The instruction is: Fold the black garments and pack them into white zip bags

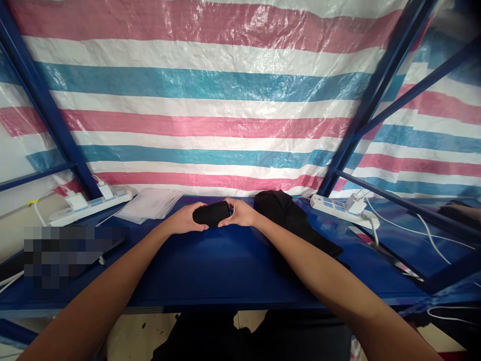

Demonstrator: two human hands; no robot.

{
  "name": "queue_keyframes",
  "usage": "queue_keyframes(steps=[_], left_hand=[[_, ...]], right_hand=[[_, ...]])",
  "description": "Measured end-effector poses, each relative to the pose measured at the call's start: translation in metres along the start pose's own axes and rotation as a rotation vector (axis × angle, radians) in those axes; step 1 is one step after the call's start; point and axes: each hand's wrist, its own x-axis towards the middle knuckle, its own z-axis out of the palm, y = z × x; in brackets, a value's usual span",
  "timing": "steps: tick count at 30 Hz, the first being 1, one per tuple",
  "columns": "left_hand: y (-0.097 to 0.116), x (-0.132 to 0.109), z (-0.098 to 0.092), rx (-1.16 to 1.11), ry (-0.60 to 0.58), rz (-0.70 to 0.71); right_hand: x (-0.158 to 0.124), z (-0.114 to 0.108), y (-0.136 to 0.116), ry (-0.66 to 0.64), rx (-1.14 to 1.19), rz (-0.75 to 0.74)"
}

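Between my two hands is a small black case [211, 214], oblong with rounded ends, held level near the back of the blue table [210, 271]. My left hand [187, 218] grips its left end, thumb at the near side and fingers along the far side. At the other end, my right hand [240, 212] has its fingers and thumb closed around the case. What the case contains, if anything, cannot be seen. Just right of my right hand lies a folded black cloth [289, 215], partly covered by my forearm.
Clear plastic sleeves or sheets [148, 204] lie at the back left. White power strips with plugs stand on the left [90, 208] and right [343, 213]. A blurred-out dark object [71, 255] sits at left. Blue metal posts and a striped tarp [210, 125] rise behind.
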Motion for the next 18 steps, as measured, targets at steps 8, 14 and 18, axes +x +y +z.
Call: queue_keyframes(steps=[8, 14, 18], left_hand=[[0.017, 0.003, 0.011, -0.653, 0.140, -0.074], [0.026, 0.012, 0.032, -0.993, 0.198, -0.208], [0.028, 0.016, 0.037, -1.126, 0.261, -0.289]], right_hand=[[0.004, 0.004, -0.016, 0.124, 0.637, 0.047], [0.002, 0.013, -0.029, 0.239, 0.647, 0.058], [0.000, 0.020, -0.031, 0.252, 0.237, -0.134]])
